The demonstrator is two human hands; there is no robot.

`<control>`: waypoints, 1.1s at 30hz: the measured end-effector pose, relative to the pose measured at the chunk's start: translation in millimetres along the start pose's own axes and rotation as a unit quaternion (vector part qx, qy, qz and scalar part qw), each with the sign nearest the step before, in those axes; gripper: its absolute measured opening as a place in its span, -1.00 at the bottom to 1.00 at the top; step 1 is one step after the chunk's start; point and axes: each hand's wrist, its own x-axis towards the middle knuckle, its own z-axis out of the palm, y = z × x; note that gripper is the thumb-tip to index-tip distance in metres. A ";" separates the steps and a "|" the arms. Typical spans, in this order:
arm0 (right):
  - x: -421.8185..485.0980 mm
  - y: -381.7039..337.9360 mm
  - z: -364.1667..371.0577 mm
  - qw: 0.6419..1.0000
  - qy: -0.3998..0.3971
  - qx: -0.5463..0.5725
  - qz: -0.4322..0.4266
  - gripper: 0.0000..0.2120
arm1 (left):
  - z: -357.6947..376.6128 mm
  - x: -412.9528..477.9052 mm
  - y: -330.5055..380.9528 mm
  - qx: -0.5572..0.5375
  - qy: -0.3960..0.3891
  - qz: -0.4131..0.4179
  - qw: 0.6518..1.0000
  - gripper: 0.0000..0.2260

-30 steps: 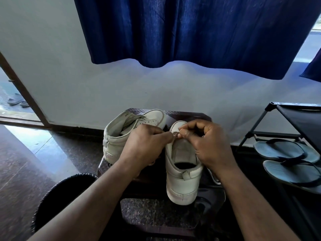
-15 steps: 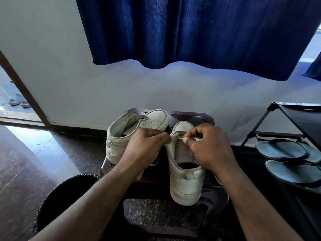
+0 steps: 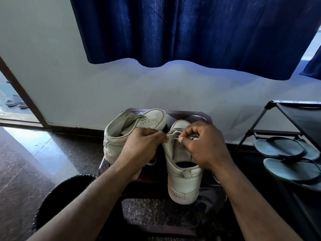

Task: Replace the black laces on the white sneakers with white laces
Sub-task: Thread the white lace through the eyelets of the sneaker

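Two white sneakers stand on a dark stool. The left sneaker has bare eyelets and no lace in view. The right sneaker points away from me, heel nearest. A white lace crosses its upper eyelets. My left hand pinches the left eyelet flap and lace at the shoe's left side. My right hand pinches the lace end over the tongue. No black lace shows.
A black mesh bin sits on the floor at lower left. A black shoe rack at the right holds grey flip-flops. A blue curtain hangs above the wall. An open doorway lies at far left.
My hands have drawn slightly apart, and a short stretch of white lace now shows between them. The sneakers have not shifted on the stool.
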 end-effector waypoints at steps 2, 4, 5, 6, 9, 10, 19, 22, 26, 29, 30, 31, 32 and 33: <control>-0.9 -1.9 -0.1 1.000 -0.003 0.015 -0.012 -0.89 | 0.0 -0.7 0.4 -0.001 -0.003 0.000 1.000 -0.74; -1.4 -2.6 0.2 1.000 -0.006 0.021 -0.019 -0.89 | 0.2 -0.4 -0.4 -0.006 -0.004 0.000 1.000 -0.74; -1.4 -2.6 0.5 1.000 -0.007 0.022 -0.017 -0.90 | 0.7 -0.3 -0.8 -0.006 -0.006 0.001 1.000 -0.73; -1.2 -2.1 0.6 1.000 -0.007 0.021 -0.011 -0.91 | 0.8 -0.2 -1.4 -0.007 -0.013 0.009 1.000 -0.68; -0.6 0.2 0.9 1.000 0.001 0.011 0.006 -0.92 | 1.0 -0.7 -2.7 -0.019 -0.047 0.015 0.999 -0.45; -0.6 0.5 0.9 1.000 0.002 0.010 0.012 -0.91 | 1.8 -0.7 -2.1 -0.035 -0.050 0.012 0.998 -0.45; -3.1 -0.2 1.3 1.000 -0.012 0.017 0.005 -0.84 | 23.2 7.9 -4.3 0.021 0.025 -0.025 0.999 -0.81; -3.1 0.6 0.8 1.000 -0.017 0.000 -0.001 -0.90 | 17.0 13.0 -8.8 0.125 0.081 -0.004 0.989 -0.78; -2.1 1.8 -0.3 1.000 -0.018 -0.001 0.001 -0.93 | 4.0 3.6 -11.3 0.374 0.109 0.033 0.921 -0.81; -0.9 4.0 1.8 1.000 -0.024 -0.011 0.016 -0.84 | 4.7 -4.6 -9.1 0.454 0.096 0.052 0.885 -0.78; -0.6 4.5 2.6 0.999 -0.024 -0.020 0.021 -0.81 | 5.0 -5.4 -7.3 0.445 0.094 0.061 0.888 -0.83; -0.3 4.3 3.2 0.999 -0.024 -0.028 0.023 -0.79 | 5.0 -5.3 -5.8 0.426 0.096 0.079 0.896 -0.88; 0.0 4.3 3.9 0.999 -0.024 -0.033 0.021 -0.78 | 4.6 -4.5 -4.6 0.405 0.098 0.105 0.903 -0.92; 0.1 4.1 4.3 0.999 -0.025 -0.033 0.019 -0.78 | 4.5 -2.1 -4.0 0.386 0.095 0.131 0.908 -0.93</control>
